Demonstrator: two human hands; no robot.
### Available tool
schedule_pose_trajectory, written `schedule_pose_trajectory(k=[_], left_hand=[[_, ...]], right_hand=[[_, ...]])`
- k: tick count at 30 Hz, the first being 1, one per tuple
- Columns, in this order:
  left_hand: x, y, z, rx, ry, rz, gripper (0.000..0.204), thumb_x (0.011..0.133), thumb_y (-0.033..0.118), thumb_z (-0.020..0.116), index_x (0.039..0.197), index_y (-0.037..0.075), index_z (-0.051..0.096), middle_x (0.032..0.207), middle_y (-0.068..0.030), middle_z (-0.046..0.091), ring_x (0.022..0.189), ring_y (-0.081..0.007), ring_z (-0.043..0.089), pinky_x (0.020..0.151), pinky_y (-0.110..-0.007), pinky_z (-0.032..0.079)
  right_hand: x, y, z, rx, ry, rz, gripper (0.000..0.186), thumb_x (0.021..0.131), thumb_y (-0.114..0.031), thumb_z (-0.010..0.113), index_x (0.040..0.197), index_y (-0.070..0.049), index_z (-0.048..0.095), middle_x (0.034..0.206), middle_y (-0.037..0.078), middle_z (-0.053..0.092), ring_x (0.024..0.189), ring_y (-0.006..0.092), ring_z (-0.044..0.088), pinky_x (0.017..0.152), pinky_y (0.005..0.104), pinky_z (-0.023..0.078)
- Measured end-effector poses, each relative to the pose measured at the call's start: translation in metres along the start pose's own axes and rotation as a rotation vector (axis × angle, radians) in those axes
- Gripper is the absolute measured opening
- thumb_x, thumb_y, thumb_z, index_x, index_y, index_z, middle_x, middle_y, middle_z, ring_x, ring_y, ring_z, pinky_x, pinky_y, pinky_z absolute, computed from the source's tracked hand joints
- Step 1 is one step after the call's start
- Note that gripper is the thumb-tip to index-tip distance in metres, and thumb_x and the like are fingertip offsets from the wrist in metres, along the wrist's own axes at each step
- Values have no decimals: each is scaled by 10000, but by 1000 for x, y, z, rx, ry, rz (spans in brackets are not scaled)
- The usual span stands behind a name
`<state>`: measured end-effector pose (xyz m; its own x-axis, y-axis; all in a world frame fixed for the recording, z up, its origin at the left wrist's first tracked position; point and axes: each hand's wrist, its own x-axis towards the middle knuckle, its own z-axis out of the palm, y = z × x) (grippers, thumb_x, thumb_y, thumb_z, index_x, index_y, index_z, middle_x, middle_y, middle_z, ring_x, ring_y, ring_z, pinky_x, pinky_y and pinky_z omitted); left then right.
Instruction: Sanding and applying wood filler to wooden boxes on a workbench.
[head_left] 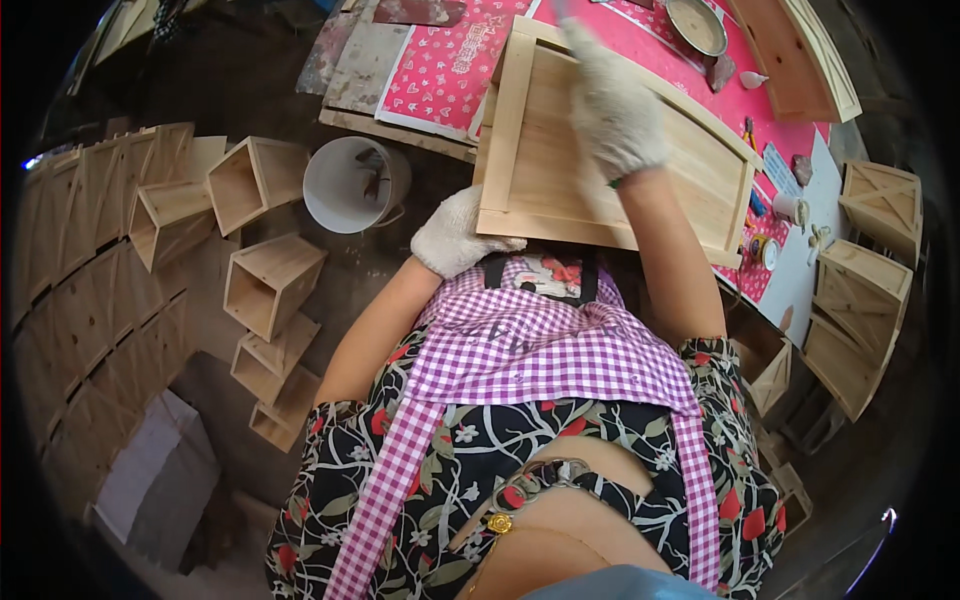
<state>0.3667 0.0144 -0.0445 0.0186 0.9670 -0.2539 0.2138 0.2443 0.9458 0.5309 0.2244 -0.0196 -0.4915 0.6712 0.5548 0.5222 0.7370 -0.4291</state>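
Observation:
A pale wooden box [540,130] with a raised frame around its panel lies tilted across the near edge of the table, against my apron. My left hand [455,235], in a white knit glove, grips its near left corner, with some fingers hidden behind the wood. Over the panel's far side is my right hand [615,115], also gloved and smeared by motion. A blurred greyish shape shows at its fingertips, too unclear to name, and whether the fingers close on it does not show.
A pink patterned cover [440,70] lies on the table, with a round metal bowl [697,25], a small open tin [765,250] and another wooden box [795,60]. A white bucket [350,185] stands left. Several wooden boxes [270,285] are stacked left; more boxes [860,320] stand right.

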Motion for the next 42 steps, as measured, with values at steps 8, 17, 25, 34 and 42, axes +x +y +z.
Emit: schedule_pose_trajectory(k=[8,17,25,34,42], left_hand=[[3,-13,5,-98,-3,17,614,743,350,922,1199,27,667,1072,-136,738,988,-261,712,896,-372,566],[-1,-12,3,-92,-57,6,698,748,242,937,1291,-13,579,1170,-106,712,1090,-186,676,955,-345,556],[2,-6,0,-175,-56,-75,699,750,219,936,1295,-31,576,1163,-105,723,1083,-167,679,929,-336,566],[-4,-12,6,-114,-11,-12,728,739,319,941,1284,-22,597,1113,-126,731,1041,-179,693,919,-342,562],[-3,-6,7,-141,24,-4,710,699,303,964,1244,-4,629,1104,-108,730,1006,-180,691,907,-344,563]], right_hand=[[-34,52,-42,-140,-162,359,494,938,-10,474,1405,-132,578,1284,205,672,1209,378,633,1000,470,523],[35,-8,9,-202,-205,-285,496,928,-71,573,1403,-214,581,1374,160,593,1266,363,591,1070,464,480],[-29,59,-59,-462,-455,103,401,898,-130,620,1298,-134,650,1378,185,594,1280,362,584,1085,462,463],[-28,57,-38,-315,-285,-132,417,911,-90,570,1323,-128,624,1330,181,616,1308,351,556,1107,460,435],[68,-15,-28,-176,-357,-63,415,865,-1,555,1257,-120,621,1184,162,663,1132,324,618,1017,503,453]])
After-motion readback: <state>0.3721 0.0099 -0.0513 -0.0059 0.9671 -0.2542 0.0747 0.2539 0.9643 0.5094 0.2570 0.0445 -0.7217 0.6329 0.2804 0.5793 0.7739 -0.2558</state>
